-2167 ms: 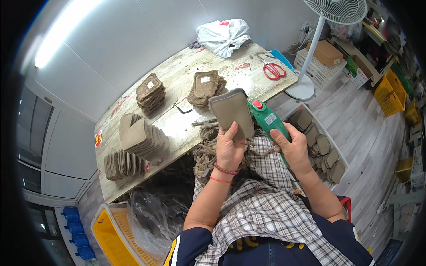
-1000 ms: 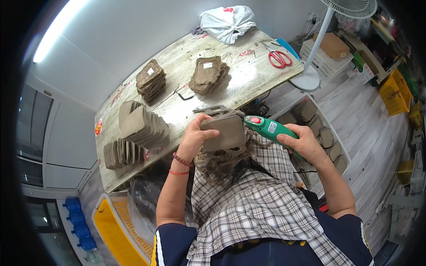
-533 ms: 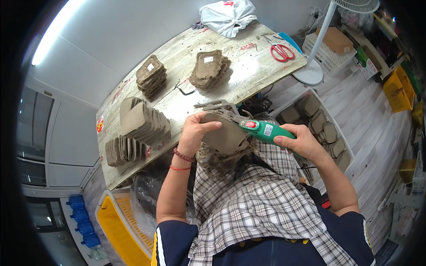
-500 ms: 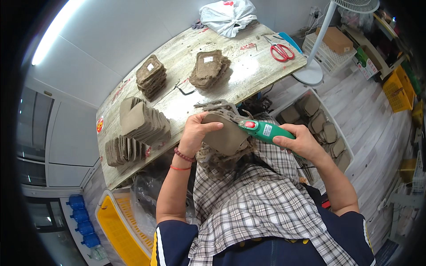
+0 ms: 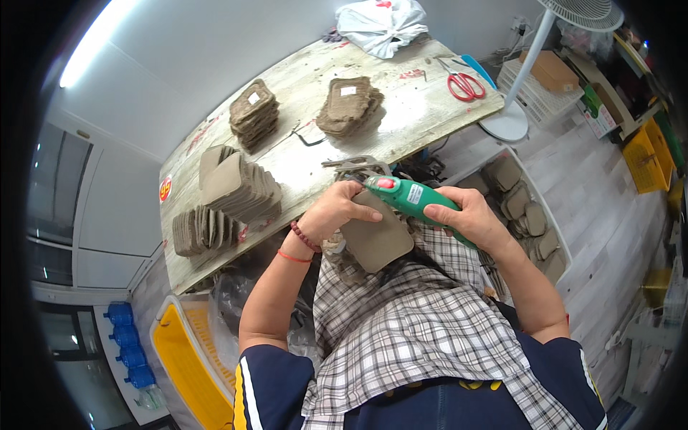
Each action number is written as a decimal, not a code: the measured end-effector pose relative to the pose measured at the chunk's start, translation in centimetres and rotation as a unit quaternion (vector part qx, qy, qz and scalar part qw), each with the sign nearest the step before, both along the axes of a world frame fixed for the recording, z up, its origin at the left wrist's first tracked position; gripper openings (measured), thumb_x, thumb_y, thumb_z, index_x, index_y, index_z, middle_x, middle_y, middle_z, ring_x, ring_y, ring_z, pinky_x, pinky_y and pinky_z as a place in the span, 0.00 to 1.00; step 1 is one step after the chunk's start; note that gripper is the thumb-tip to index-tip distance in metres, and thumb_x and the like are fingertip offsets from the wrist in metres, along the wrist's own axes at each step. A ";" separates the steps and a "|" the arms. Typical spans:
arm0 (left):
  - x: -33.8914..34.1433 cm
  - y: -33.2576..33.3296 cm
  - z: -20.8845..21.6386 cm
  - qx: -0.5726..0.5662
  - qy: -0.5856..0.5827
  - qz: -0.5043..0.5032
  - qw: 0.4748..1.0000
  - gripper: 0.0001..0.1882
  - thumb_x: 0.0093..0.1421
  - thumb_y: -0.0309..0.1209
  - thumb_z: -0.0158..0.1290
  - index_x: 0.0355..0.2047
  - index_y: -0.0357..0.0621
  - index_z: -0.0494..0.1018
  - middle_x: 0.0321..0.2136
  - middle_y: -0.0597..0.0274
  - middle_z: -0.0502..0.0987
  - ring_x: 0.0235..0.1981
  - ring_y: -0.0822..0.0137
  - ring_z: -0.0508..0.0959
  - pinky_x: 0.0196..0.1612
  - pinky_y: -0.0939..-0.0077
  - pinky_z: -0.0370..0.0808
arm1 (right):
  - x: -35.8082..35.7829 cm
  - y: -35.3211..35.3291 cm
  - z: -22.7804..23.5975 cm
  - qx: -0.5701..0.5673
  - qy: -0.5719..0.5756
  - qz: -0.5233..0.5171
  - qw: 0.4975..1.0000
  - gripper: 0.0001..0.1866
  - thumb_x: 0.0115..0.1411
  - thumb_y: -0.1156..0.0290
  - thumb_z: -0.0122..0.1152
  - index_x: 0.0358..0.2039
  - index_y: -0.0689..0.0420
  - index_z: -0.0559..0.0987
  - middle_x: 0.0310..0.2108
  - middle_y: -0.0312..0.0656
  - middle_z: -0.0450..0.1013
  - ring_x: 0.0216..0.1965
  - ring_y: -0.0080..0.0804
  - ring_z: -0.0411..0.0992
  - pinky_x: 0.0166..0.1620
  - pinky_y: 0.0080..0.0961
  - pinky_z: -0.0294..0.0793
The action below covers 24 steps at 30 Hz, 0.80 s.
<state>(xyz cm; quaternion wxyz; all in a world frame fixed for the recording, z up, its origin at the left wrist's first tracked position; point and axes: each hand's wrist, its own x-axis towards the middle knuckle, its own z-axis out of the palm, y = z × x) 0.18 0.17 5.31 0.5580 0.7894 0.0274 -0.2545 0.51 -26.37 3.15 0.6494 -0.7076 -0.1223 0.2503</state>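
My left hand pinches a flat taupe pad with rounded corners, thumb lying on its upper face. Closed round the green body of a handheld electric cutter is my right hand. The cutter's front end lies over the pad's far edge, close to my left fingers; its blade is hidden there. Ragged trimmings hang around the pad at the table edge, above my checked apron.
On the table stand a fanned stack of smooth pads, rough-edged stacks, red-handled scissors and a white plastic bag. A white bin of pads is at right, a yellow crate at lower left, a white fan behind.
The cutter has moved up and left along the pad's edge, its front end now nearer my left fingers. The pad has turned and dropped slightly towards my lap. The whole view has shifted a little.
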 end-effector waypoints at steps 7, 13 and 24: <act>-1.9 16.5 4.9 -0.212 -0.266 0.353 0.872 0.12 0.63 0.24 0.51 0.46 0.33 0.70 0.39 0.55 0.78 0.37 0.68 0.80 0.41 0.74 0.79 | -0.9 -3.3 -2.2 -0.001 0.015 -0.107 0.994 0.17 0.60 0.59 0.62 0.38 0.62 0.78 0.23 0.31 0.71 0.22 0.15 0.66 0.24 0.16 0.65; -0.1 26.5 1.6 -0.014 -0.236 0.430 0.872 0.13 0.59 0.23 0.55 0.45 0.35 0.71 0.41 0.56 0.78 0.39 0.65 0.78 0.42 0.70 0.76 | -1.6 -3.4 -3.6 0.018 0.013 -0.096 0.995 0.17 0.60 0.58 0.63 0.36 0.61 0.78 0.22 0.31 0.70 0.21 0.14 0.65 0.23 0.15 0.64; 11.8 4.7 -4.1 0.434 -0.518 0.189 0.713 0.15 0.52 0.39 0.61 0.38 0.46 0.78 0.40 0.60 0.77 0.47 0.59 0.72 0.52 0.63 0.63 | -2.0 -4.0 -4.2 -0.008 0.010 -0.141 0.990 0.21 0.60 0.54 0.63 0.38 0.62 0.77 0.23 0.35 0.72 0.22 0.16 0.66 0.25 0.16 0.66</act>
